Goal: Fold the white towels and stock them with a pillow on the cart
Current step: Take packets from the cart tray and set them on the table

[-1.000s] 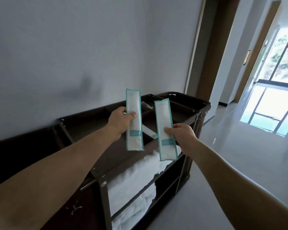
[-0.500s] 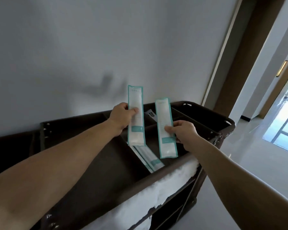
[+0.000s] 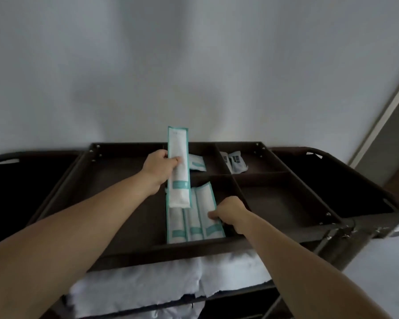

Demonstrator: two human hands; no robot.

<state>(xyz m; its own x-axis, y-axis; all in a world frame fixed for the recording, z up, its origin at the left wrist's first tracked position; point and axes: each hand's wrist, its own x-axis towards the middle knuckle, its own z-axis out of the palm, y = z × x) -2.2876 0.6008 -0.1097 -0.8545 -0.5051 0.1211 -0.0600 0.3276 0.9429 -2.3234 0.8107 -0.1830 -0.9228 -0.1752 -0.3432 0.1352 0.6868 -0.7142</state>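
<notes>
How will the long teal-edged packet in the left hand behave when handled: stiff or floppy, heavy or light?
Probably fairly stiff: the packet stands upright and unbent though the left hand grips only its middle. Likely light, since a thumb-and-finger hold carries it. Flat, so unlikely to roll, like the laid packets below.

Left hand (image 3: 158,168) holding packet (image 3: 177,166), cart (image 3: 171,252) compartments

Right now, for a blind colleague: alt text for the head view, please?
The left hand holds a teal-edged packet upright over a dark cart's divided top tray, while the right hand pinches a second packet lying beside two others in a compartment. White towels lie stacked below.
</notes>
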